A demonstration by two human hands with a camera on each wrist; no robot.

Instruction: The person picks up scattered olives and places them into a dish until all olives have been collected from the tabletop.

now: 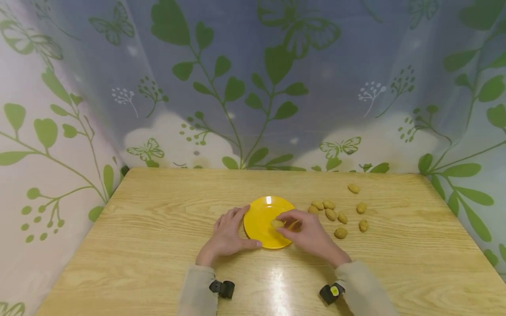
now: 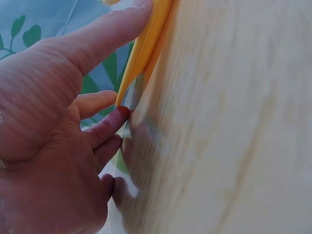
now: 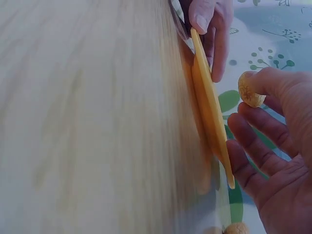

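Note:
A walnut [image 3: 250, 89] is pinched between the thumb and fingertip of my right hand [image 1: 308, 232], over the right half of a yellow plate [image 1: 261, 224]. The other right fingers spread beside the plate's rim in the right wrist view. My left hand [image 1: 227, 232] holds the plate at its left side, thumb [image 2: 117, 34] on the near rim and fingers along the left edge. The plate lies flat on the table, and its right edge is partly hidden by the right hand.
Several walnuts [image 1: 330, 214] lie on the wooden table [image 1: 158, 245] to the right of the plate, some bunched together, others scattered farther right. A patterned curtain [image 1: 245, 87] with leaves and butterflies stands behind the table and at its sides.

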